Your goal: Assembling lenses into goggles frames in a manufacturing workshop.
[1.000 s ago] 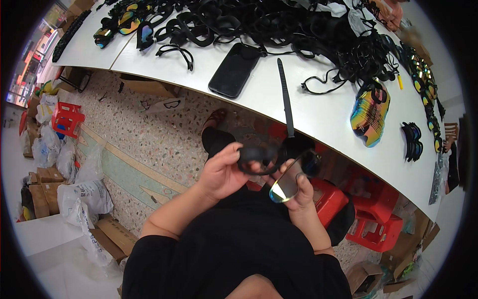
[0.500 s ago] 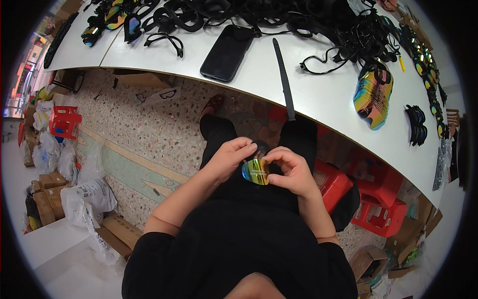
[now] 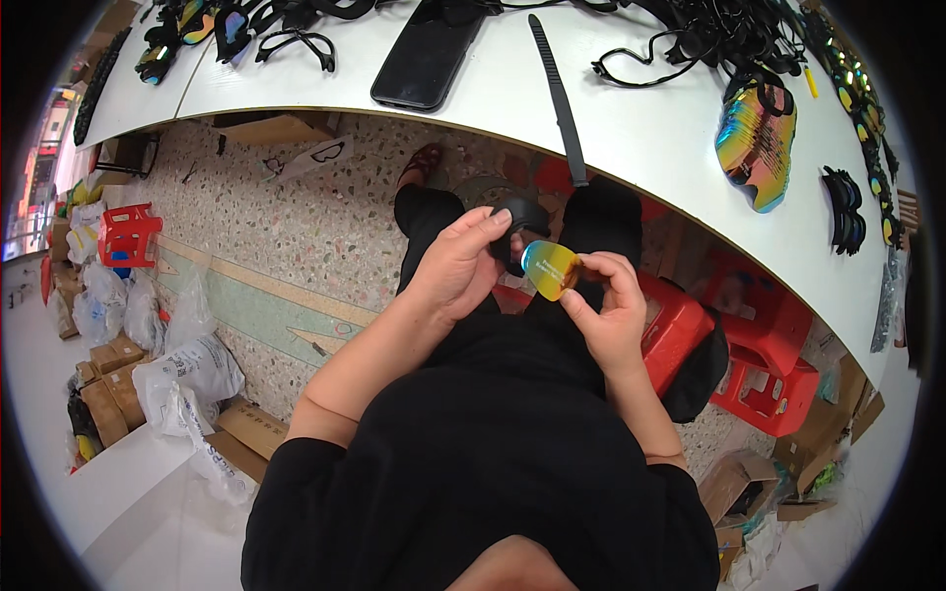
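Observation:
Over my lap, my left hand (image 3: pixel 461 258) pinches a curved black rubber goggle piece (image 3: pixel 529 214) between thumb and fingers. Just to its right, my right hand (image 3: pixel 613 307) grips a mirrored goggle lens (image 3: pixel 549 271) by its right edge, thumb below and fingers above. The lens shines yellow-green with a blue left end and carries faint print. A narrow gap seems to lie between lens and black piece; whether they touch, I cannot tell. On the white table (image 3: pixel 631 128) ahead, a stack of similar rainbow lenses (image 3: pixel 757 148) lies at the right.
A black phone (image 3: pixel 430 54) and a ribbed black strap (image 3: pixel 560 108) lie near the table's edge. Tangled black goggle straps (image 3: pixel 729 34) cover its far side. Red stools (image 3: pixel 675 330) stand at my right; bags (image 3: pixel 187 374) and cardboard boxes (image 3: pixel 113 394) are on the left.
My hands have drawn apart and moved away from my body. The lens has shifted right and up, and more of the black piece shows. The table sits higher in the picture.

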Demonstrator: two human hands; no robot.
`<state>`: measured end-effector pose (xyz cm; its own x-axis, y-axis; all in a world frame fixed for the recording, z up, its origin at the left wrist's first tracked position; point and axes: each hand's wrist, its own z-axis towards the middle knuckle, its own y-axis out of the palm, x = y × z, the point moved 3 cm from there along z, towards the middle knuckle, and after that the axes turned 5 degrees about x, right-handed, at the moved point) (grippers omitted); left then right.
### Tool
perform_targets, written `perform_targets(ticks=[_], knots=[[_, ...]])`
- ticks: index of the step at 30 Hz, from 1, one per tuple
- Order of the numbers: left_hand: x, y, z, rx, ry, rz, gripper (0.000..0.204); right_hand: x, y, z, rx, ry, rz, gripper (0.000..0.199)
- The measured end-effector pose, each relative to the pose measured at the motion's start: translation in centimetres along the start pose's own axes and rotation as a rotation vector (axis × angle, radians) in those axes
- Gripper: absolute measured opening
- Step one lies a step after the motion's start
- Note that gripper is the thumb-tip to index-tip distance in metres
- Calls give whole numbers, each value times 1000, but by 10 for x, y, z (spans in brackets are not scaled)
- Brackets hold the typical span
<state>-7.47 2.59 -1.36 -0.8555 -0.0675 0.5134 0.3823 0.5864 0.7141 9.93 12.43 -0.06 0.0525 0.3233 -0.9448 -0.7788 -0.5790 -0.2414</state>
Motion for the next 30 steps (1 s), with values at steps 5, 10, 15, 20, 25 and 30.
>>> perform_targets(ticks=[5, 10, 15, 20, 25, 30], knots=[[-2, 13, -3, 103, -45, -66, 12, 8, 8, -13, 72, 81, -15, 40], [-7, 7, 2, 78, -25, -10, 14, 8, 9, -11, 77, 30, -104, 41], [-13, 8, 3, 127, -24, 32, 14, 10, 9, -11, 110, 30, -146, 41], [-14, 5, 3, 107, -21, 52, 14, 5, 10, -10, 137, -45, -190, 41], [-15, 1, 5, 81, -66, 44, 14, 5, 11, -9, 156, -82, -205, 42], [-13, 0, 4, 47, -45, 92, 14, 7, 12, -9, 129, -132, -175, 43]])
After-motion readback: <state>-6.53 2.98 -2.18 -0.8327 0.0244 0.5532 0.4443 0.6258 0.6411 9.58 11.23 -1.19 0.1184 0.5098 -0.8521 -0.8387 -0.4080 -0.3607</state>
